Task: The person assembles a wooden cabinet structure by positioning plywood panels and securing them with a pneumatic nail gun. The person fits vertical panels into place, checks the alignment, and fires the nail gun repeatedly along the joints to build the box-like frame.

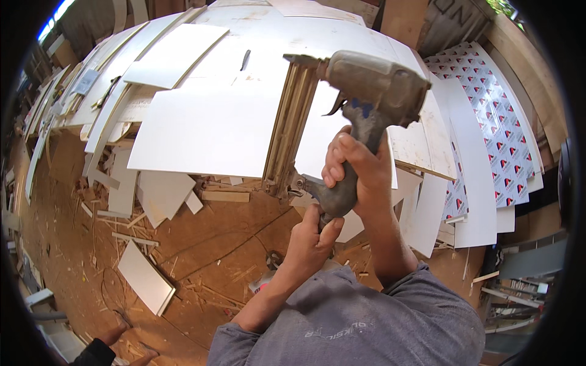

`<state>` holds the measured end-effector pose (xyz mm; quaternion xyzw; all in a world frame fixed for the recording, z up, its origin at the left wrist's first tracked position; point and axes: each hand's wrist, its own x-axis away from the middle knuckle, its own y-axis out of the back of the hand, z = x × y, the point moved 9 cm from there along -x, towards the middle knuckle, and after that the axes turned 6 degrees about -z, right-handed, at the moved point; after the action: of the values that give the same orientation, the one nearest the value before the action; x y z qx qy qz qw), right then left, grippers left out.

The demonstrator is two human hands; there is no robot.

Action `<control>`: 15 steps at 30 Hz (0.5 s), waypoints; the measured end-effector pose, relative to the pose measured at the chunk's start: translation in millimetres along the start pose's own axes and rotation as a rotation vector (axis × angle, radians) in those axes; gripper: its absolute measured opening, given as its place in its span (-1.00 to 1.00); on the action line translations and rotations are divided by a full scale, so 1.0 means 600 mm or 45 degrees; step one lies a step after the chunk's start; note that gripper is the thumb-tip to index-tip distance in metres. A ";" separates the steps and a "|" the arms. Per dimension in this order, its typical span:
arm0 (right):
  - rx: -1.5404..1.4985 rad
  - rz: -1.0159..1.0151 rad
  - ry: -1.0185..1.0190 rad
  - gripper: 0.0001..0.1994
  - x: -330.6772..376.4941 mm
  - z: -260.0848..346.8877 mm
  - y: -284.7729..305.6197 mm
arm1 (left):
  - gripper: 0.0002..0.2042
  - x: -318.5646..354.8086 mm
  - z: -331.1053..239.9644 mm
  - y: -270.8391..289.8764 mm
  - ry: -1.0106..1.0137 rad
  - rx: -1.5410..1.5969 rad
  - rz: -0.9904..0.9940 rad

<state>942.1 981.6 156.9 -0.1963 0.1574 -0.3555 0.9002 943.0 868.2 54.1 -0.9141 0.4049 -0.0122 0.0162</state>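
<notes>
A worn grey pneumatic nail gun (378, 85) is held up in front of me, above the near edge of a white panel (201, 131). Its long brass-coloured magazine (288, 122) slants down on the left side. My right hand (360, 165) is wrapped round the grip, below the trigger. Lower down, my left hand (310, 241) pinches the bottom end of the handle, thumb and fingers closed on it. Whatever fitting lies under those fingers is hidden. The white panel lies flat on a large table (268, 36).
More white boards (177, 55) are stacked at the far left. Leaning sheets (476, 177), some in patterned film, stand at the right. Offcuts (145, 277) and wood scraps litter the brown floor (213, 232). Another person's limb (113, 335) shows at lower left.
</notes>
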 end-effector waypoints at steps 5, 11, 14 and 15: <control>0.331 -0.240 0.089 -0.70 0.022 0.005 0.129 | -0.53 -0.005 0.087 -0.086 0.169 -0.108 0.460; 0.505 -0.681 0.326 -0.66 0.010 0.125 0.381 | -0.34 0.088 0.299 -0.102 0.449 -0.559 0.830; 0.378 -0.750 0.496 -0.74 0.008 0.207 0.521 | -0.29 0.126 0.411 -0.089 0.561 -0.590 0.732; 0.290 -0.802 0.511 -0.76 0.006 0.235 0.577 | -0.28 0.132 0.447 -0.079 0.641 -0.587 0.634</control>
<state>1204.2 1245.2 118.8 -0.0602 0.2219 -0.6610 0.7143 1040.8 846.9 -211.5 -0.7365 0.5970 -0.1400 -0.2855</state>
